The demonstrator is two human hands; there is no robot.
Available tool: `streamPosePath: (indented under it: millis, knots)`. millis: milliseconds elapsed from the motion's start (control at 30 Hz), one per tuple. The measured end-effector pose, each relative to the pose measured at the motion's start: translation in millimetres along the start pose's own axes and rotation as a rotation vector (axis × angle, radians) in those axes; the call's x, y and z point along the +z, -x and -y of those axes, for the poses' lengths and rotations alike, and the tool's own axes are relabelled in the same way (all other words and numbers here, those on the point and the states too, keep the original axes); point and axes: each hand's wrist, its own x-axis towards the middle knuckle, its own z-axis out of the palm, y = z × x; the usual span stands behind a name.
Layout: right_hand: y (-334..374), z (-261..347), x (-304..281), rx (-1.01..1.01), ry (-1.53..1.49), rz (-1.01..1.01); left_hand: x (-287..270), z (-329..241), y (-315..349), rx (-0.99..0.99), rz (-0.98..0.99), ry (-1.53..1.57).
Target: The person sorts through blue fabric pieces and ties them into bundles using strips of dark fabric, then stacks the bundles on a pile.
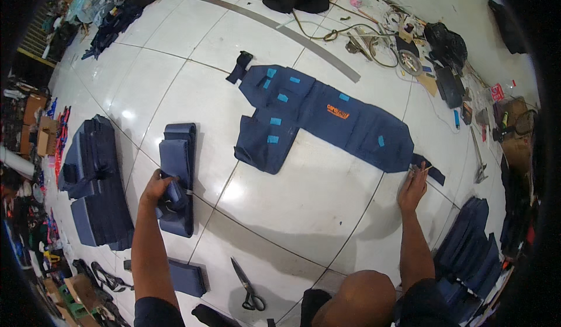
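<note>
A person works low over a white tiled floor (pixel 274 210), where a flat navy fabric panel (pixel 365 131) with an orange print and small teal rectangular patches (pixel 343 97) lies spread out ahead, a few paces from where I stand. At its right end, the right hand (pixel 414 189) reaches a short dark-blue fabric strap (pixel 434 175), its fingers pinching a thin yellowish stick (pixel 429 168). Well apart on the left, the left hand (pixel 155 188) has its fingers curled around a small dark-blue fabric roll (pixel 175 193) atop a long folded navy fabric bundle (pixel 177 150). Black-handled metal scissors (pixel 252 299) rest nearer the person, more navy fabric stacks (pixel 102 192) flank both sides, and a long grey flat strip (pixel 315 47) lies beyond the panel.
</note>
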Motion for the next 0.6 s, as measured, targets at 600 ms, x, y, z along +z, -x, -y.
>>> streamPosePath:
  millis: [600]
  knots:
    - [132.7,213.3,-52.6,-0.343,-0.750,0.281,70.1,-4.6,63.3,0.269,0.043,-0.126]
